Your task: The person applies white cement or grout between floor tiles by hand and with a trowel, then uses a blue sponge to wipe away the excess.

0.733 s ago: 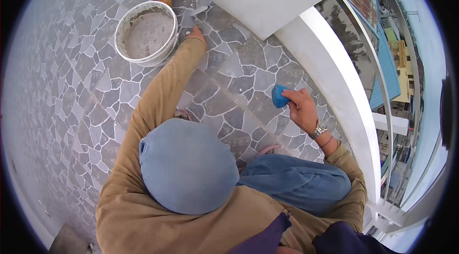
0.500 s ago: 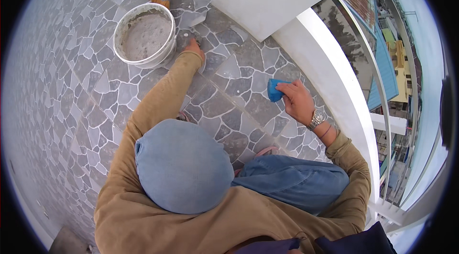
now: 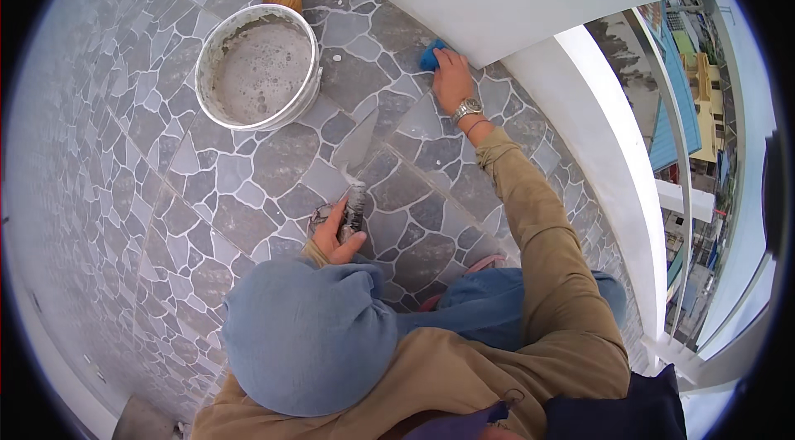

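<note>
Sponge (image 3: 431, 55), blue, just beside foot of white wall (image 3: 497, 1), right hand (image 3: 452, 85) closed on it; left hand (image 3: 333, 238) clamped round handle of trowel (image 3: 356, 142), blade pointing forward over stone-patterned floor (image 3: 286, 158); bucket (image 3: 310, 96) of grey mix ahead, to left. Step in hand, seemingly: wiping floor beside wall; next move calls for even pressure, trowel kept clear. No brand, label or writing readable

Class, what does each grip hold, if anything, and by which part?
The left grip holds the trowel by its handle; the right grip holds the blue sponge by its right side.
</note>
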Motion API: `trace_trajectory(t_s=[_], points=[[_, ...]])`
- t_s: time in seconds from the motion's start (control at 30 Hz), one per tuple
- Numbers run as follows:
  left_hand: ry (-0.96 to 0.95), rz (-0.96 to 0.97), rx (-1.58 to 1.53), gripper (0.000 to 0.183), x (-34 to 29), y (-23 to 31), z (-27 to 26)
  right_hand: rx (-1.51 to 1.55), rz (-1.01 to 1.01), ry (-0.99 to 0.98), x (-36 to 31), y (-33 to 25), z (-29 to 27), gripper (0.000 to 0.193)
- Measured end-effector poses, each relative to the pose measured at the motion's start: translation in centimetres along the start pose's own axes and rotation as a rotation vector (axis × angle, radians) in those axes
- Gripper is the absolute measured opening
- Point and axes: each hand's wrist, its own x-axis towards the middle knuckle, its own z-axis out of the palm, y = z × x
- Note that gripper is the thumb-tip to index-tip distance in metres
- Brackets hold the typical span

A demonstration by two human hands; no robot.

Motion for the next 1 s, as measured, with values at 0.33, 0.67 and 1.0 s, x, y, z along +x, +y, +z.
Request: trace_trajectory(t_s=[0.33, 0.67, 1.0], points=[[-0.106, -0.050, -0.362, 0.084, 1.5, -1.1, -0.7, 0.068, -0.104, 0.096, 14.2, -7.2, 8.6, 0.032], [-0.080, -0.052, -0.305, 0.071, 1.7, 0.8, -1.0, -0.136, -0.100, -0.176, 7.5, -2.6, 2.5, 0.036], [-0.093, -0.077, -0.335, 0.073, 1.8, -0.1, -0.8, 0.111, -0.037, 0.007, 2.0, 0.7, 2.1, 0.047]])
